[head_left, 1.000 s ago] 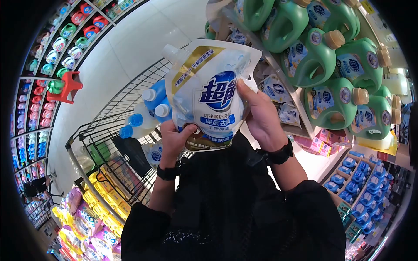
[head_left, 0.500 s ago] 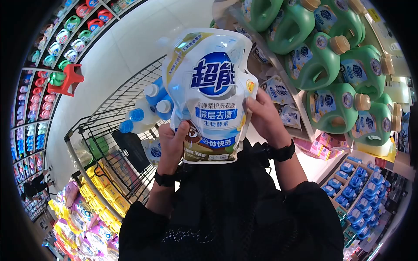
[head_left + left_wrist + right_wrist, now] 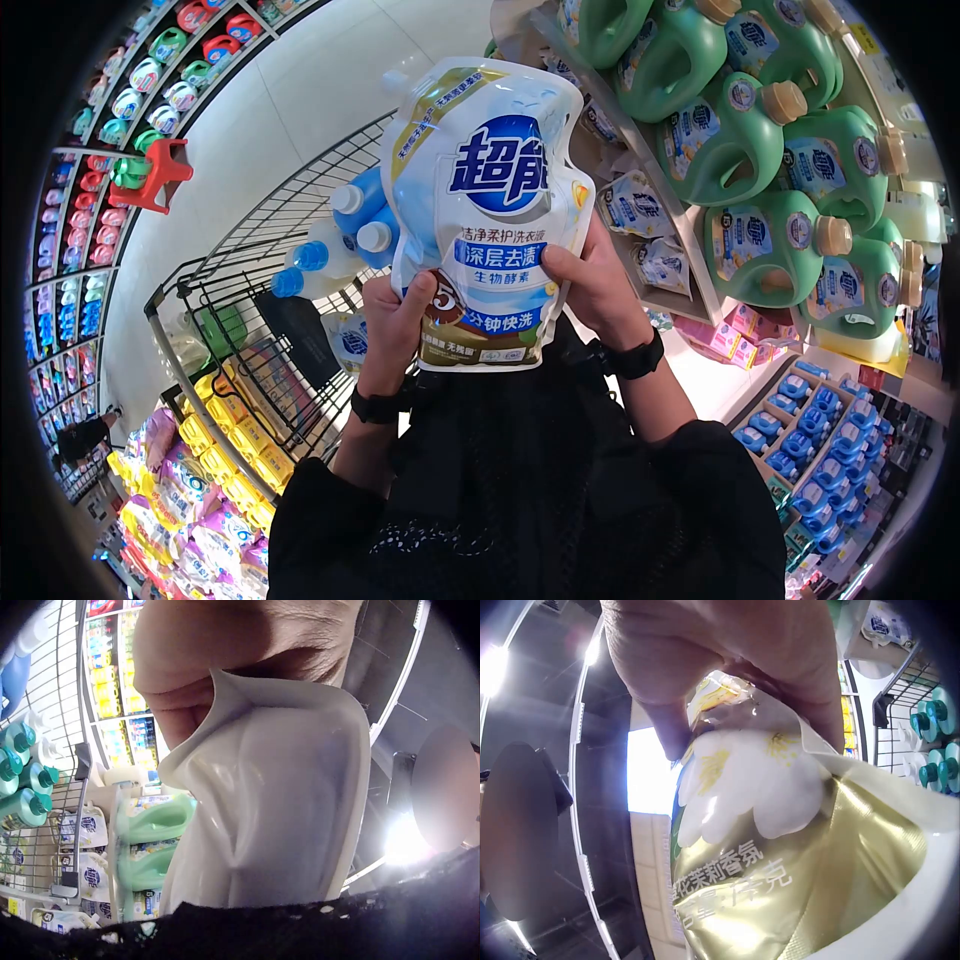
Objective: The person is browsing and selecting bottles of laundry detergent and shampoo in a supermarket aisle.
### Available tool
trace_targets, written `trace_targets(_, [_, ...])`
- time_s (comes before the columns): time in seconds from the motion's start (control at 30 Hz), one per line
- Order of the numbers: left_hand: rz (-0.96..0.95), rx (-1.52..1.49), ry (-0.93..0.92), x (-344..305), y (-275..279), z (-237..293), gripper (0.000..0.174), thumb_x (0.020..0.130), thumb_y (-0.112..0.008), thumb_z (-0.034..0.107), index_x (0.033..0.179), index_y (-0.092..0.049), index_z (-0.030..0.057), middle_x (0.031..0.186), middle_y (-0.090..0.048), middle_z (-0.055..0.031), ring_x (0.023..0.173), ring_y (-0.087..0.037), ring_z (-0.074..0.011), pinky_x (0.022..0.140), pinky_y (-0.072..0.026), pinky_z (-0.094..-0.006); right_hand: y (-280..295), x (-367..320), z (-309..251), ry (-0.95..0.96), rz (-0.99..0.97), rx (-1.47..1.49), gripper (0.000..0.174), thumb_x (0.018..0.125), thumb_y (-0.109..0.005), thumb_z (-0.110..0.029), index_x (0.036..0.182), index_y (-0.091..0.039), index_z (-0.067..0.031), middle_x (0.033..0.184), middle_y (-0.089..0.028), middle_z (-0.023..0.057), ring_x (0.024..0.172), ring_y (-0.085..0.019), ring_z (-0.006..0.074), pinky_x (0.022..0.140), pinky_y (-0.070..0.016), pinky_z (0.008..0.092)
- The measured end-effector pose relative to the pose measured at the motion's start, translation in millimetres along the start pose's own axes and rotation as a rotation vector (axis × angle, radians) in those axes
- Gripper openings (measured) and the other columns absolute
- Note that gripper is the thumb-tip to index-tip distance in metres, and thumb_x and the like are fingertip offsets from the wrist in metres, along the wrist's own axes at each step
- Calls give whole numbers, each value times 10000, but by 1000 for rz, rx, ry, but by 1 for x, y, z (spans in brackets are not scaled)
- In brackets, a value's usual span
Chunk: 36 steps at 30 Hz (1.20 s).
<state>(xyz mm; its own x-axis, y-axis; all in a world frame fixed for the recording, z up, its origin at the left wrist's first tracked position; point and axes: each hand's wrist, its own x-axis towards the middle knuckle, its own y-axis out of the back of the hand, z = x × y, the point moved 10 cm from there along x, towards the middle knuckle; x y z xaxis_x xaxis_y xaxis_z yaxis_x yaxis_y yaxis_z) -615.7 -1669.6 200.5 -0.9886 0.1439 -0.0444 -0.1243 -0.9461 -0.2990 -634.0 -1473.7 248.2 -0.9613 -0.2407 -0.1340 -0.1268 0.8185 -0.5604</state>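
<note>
A white detergent pouch (image 3: 490, 220) with a blue logo and a gold corner is held upright between both hands, its printed front facing the head camera. The left hand (image 3: 393, 325) pinches its lower left edge, thumb on the front. On the other edge the right hand (image 3: 598, 285) grips, thumb across the front and the other fingers behind. In the left wrist view the left hand (image 3: 240, 652) holds the pale, creased pouch (image 3: 285, 772). The right wrist view has the right hand (image 3: 727, 652) around the pouch's edge, near white flowers and a gold area (image 3: 840, 862).
A wire cart (image 3: 270, 235) holding blue-capped bottles (image 3: 345, 230) stands at the left. Green jugs (image 3: 760, 250) crowd the right display, above blue bottles (image 3: 825, 470) in a divided case. Yellow packs (image 3: 235, 430) lie lower left; a red stool (image 3: 160, 177) is beyond the cart.
The pouch has turned more upright and moved slightly up and then little. The right hand has slid down its right edge, and its thumb now lies on the front near the middle.
</note>
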Motion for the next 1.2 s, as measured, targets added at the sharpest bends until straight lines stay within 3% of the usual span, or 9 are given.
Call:
trace_targets(0.17, [36, 8, -12, 0, 2, -5, 294, 971, -612, 234, 908, -702, -39, 806, -701, -29, 714, -606, -54, 621, -469, -211, 0, -1, -1, 5, 18, 3, 659, 842, -742, -96, 1390, -380, -35, 1298, -577, 118, 1169, -582, 209, 1000, -470, 366])
trace_targets(0.23, [-22, 7, 4, 0, 1, -11, 347, 998, -564, 266, 1002, -675, -63, 897, -706, -85, 740, -648, -95, 647, -496, -221, 3, 0, 0, -11, 26, -20, 653, 841, -747, -104, 1383, -389, -34, 1293, -581, 116, 1163, -585, 206, 997, -472, 367])
trace_targets(0.57, [15, 10, 35, 6, 5, -14, 346, 995, -574, 264, 1005, -669, -69, 908, -709, -88, 759, -657, -107, 668, -515, -233, 5, 10, -3, 49, 47, -82, 623, 846, -748, -118, 1363, -413, -26, 1254, -604, 110, 1134, -603, 195, 973, -484, 350])
trace_targets(0.77, [34, -36, 64, 5, 8, -15, 347, 995, -574, 262, 1033, -663, -71, 934, -716, -107, 792, -673, -122, 706, -532, -251, 11, 13, 17, -110, 19, 3, 586, 846, -748, -136, 1337, -451, -15, 1244, -617, 123, 1115, -615, 199, 967, -490, 354])
trace_targets(0.87, [124, -84, 81, 5, 4, -6, 312, 975, -612, 251, 963, -703, -48, 848, -711, -52, 738, -626, -69, 637, -486, -223, 4, 13, 20, -170, 0, 96, 593, 841, -749, -133, 1341, -452, -15, 1259, -611, 130, 1121, -615, 205, 968, -491, 359])
trace_targets(1.07, [106, -130, 99, 3, 4, -4, 313, 972, -618, 253, 981, -698, -50, 870, -713, -61, 752, -632, -78, 656, -493, -225, -7, 12, 15, -120, -41, 45, 600, 832, -747, -104, 1343, -447, -11, 1242, -617, 127, 1121, -617, 209, 974, -490, 362])
trace_targets(1.2, [107, -103, 89, 3, 7, -5, 317, 971, -620, 254, 986, -697, -53, 875, -714, -66, 760, -635, -83, 665, -497, -227, -4, 11, 15, -113, 1, -34, 628, 831, -755, -176, 1347, -453, 17, 1252, -618, 136, 1123, -621, 220, 988, -485, 367])
